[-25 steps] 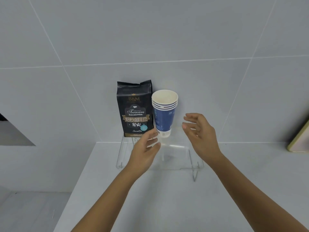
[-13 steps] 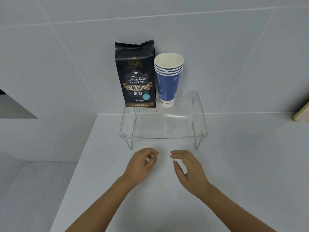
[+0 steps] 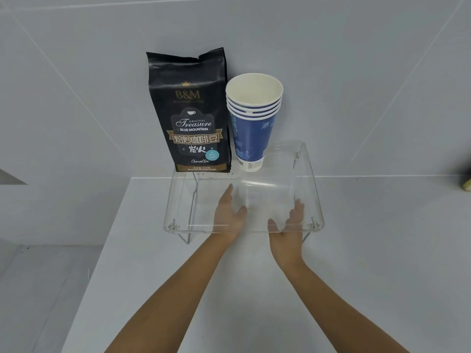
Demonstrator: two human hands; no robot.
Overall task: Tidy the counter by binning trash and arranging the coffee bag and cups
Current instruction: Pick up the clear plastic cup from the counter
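Both hands have slid forward since half a second ago, from the bare counter in front of the clear stand to the space beneath its top. White wall tiles (image 3: pixel 331 59) rise behind everything, well beyond the fingertips. A white counter (image 3: pixel 382 250) carries the scene and lies under both forearms. On it stands a clear acrylic shelf (image 3: pixel 309 189) on thin wire legs, its top plate spread over both hands, which show hazily through it. Beyond the left hand (image 3: pixel 228 215), toward the wall and a little to its left, the black coffee bag (image 3: pixel 190 115) stands upright at the back edge of the shelf. Just beside the bag, between the two hands' lines and farther back, the stack of blue paper cups (image 3: pixel 252 123) stands upright with its mouth open upward; whether it touches the bag I cannot tell. That left hand lies open, fingers stretched forward, holding nothing. A right hand (image 3: pixel 289 225) is likewise open, fingers loosely spread under the shelf's right front corner, gripping nothing.
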